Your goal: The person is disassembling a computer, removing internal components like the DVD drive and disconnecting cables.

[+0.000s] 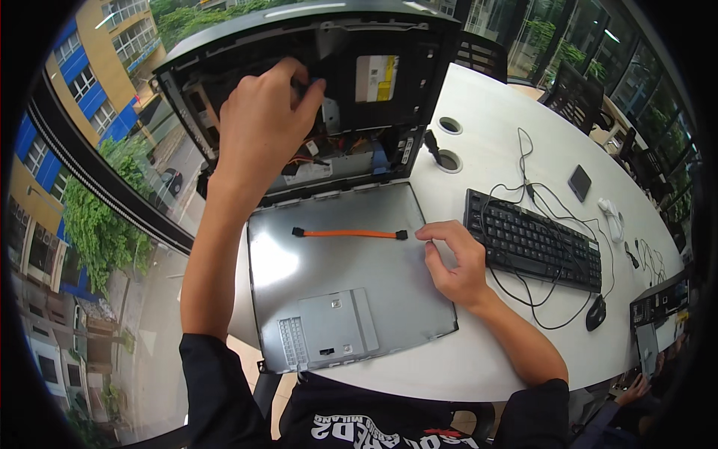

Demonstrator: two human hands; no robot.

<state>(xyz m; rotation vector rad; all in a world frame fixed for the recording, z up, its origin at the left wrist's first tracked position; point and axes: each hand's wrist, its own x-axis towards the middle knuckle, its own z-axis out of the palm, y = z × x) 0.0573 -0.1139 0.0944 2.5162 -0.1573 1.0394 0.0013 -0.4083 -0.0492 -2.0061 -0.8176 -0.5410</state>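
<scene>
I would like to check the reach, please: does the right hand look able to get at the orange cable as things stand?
Probably yes: the right hand looks empty, close beside one black end of the orange cable, and nothing visible blocks the way over the metal panel.

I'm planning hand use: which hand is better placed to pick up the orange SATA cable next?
Probably the right hand: it looks empty and open, beside the right end of the orange SATA cable. The left hand is up inside the open computer case.
</scene>
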